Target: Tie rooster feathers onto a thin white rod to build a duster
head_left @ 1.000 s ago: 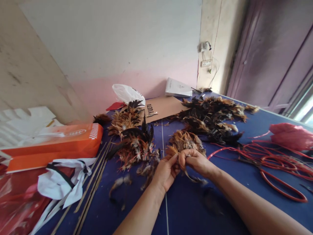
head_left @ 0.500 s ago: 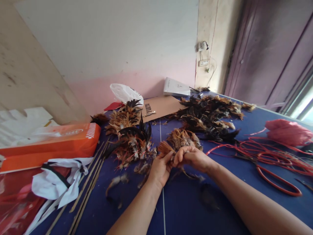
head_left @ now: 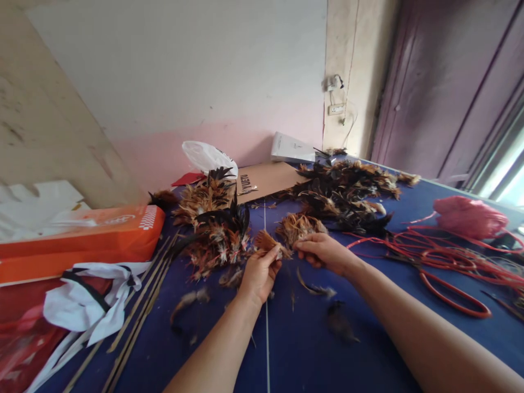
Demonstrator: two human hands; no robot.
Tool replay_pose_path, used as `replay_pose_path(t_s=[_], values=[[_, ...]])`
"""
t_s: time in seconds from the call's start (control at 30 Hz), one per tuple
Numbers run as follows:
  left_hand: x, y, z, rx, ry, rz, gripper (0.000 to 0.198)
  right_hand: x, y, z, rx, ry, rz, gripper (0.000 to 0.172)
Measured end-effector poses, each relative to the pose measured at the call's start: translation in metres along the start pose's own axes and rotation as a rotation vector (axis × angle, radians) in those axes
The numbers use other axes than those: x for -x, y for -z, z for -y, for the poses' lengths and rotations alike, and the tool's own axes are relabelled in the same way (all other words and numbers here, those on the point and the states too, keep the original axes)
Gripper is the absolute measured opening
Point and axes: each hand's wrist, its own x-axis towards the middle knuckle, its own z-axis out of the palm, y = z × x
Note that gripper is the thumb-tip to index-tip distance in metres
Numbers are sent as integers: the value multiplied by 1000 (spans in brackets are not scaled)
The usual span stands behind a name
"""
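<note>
Between thumb and fingers, my left hand (head_left: 261, 274) pinches a small bunch of brown feathers (head_left: 267, 242), fanned out at the top. Just to its right, my right hand (head_left: 324, 252) has its fingers closed beside a pile of brown feathers (head_left: 301, 226); whatever its fingertips hold is too small to make out. Bundled dark and brown feathers (head_left: 223, 240) with pinkish ties lie left of my left hand. Loose feathers (head_left: 314, 286) are scattered on the blue table (head_left: 315, 355) under my hands.
Dark feathers (head_left: 347, 191) heap behind my right hand. Red-handled scissors (head_left: 454, 297), pink twine (head_left: 469, 217) and loose strands lie right. Cardboard (head_left: 272, 180), a white box (head_left: 292, 147) and a plastic bag (head_left: 208, 157) are at the back; thin sticks (head_left: 143, 311) and an orange bag (head_left: 82, 243) left.
My hands have moved apart: the right has drawn away to the right from the bunch, which stays in my left hand. The view has shifted slightly.
</note>
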Motion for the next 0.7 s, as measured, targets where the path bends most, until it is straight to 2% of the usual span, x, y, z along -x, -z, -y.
replay_pose_path(t_s=[0.07, 0.13, 0.47, 0.7], values=[[-1, 1, 0, -28, -21, 21, 20, 0, -2, -1, 197, -59, -29, 21], [-2, 3, 0, -59, -45, 33, 20, 0, -3, -2, 283, -102, -17, 28], [4, 0, 3, -249, -99, 123, 20, 4, -5, 0, 190, -151, 113, 40], [3, 2, 4, -320, -147, 157, 18, 6, -7, -3, 210, -118, 193, 35]])
